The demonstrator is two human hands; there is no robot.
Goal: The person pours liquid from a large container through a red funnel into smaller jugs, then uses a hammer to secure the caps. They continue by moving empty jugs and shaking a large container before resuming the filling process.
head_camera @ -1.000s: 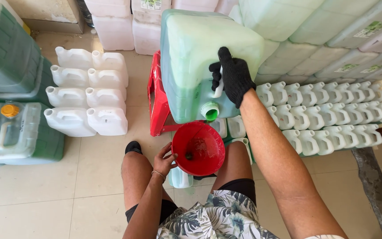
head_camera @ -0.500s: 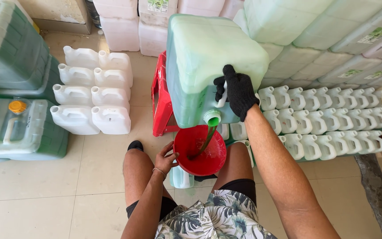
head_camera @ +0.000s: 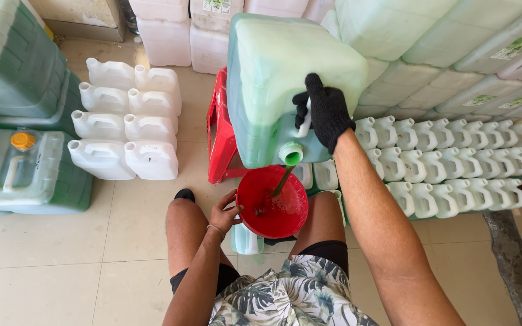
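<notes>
Large translucent plastic jerrycan of green liquid (head_camera: 285, 78), tilted on red plastic stool (head_camera: 220, 130), pours into red plastic funnel (head_camera: 272, 202). Gloved right hand (head_camera: 324, 111) grips its handle; bare left hand (head_camera: 225, 216) steadies funnel rim at 9 o'clock. Risk: overtilt overflows funnel. Beige tiled floor (head_camera: 61, 253); white jugs (head_camera: 125, 127) at 10 o'clock.

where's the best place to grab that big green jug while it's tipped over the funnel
By its moulded white handle, from the top face beside the spout, likely the safest hold. The big green jug is tilted forward on the red stool, spout down over the red funnel. The gloved right hand grips there; the left hand steadies the funnel's rim.
</notes>
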